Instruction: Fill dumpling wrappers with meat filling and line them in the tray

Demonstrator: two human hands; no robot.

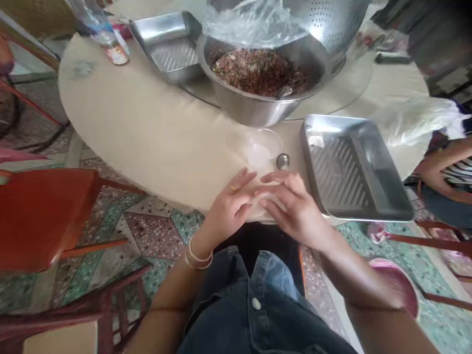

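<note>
At the table's near edge, my left hand (229, 205) and my right hand (298, 209) meet fingertip to fingertip. Between them is a thin pale dough wrapper (259, 197), mostly covered by the fingers. Both hands have curled fingers pinching at it. Just beyond lies a whitish pile, perhaps more wrappers (258, 155), beside a clear round dish (272, 139). A small round metal spoon bowl (282, 161) rests right of these. Farther back, a big steel bowl (254, 113) holds minced meat filling (258, 71) with a spoon in it.
A steel tray (381, 182) at right holds one small white piece (316, 141). Another tray (162, 27), a colander (332, 19) and plastic film (254, 24) are at the back. A red chair (47, 216) stands left; another person's arm (448, 160) shows right.
</note>
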